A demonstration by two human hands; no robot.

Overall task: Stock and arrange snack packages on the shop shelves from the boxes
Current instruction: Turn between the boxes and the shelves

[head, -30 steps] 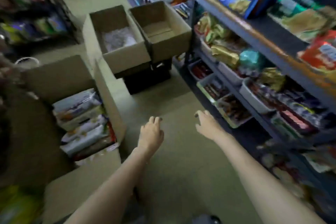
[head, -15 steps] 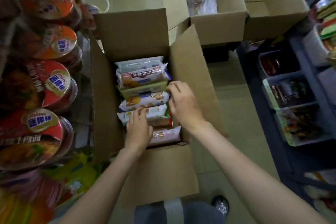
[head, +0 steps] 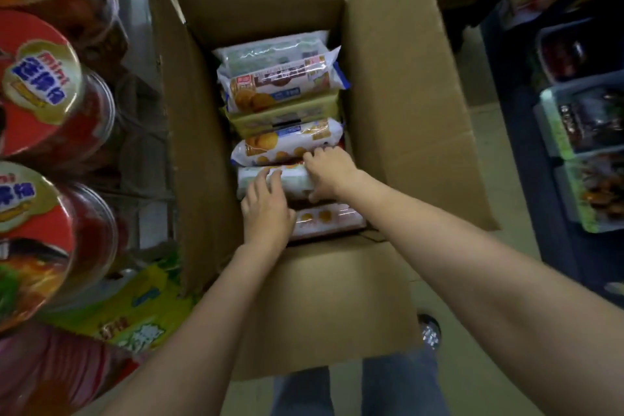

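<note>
Open brown cardboard box on the floor, flaps spread, packed with a row of snack packages standing on edge. Both hands inside it, on one white-and-pale-green plastic biscuit packet near the front of the row. Left hand laid over the packet's left end, fingers curled over its top edge. Right hand gripping the right end, fingers hooked over the far side, thumb on the near side. Just behind it, a white packet printed with round golden biscuits; in front, touching the left hand, a red-and-white biscuit packet. Red-lidded instant noodle cups stacked on the left. Grey plastic trays of dark wrapped snacks low on the dark shelf at right.
</note>
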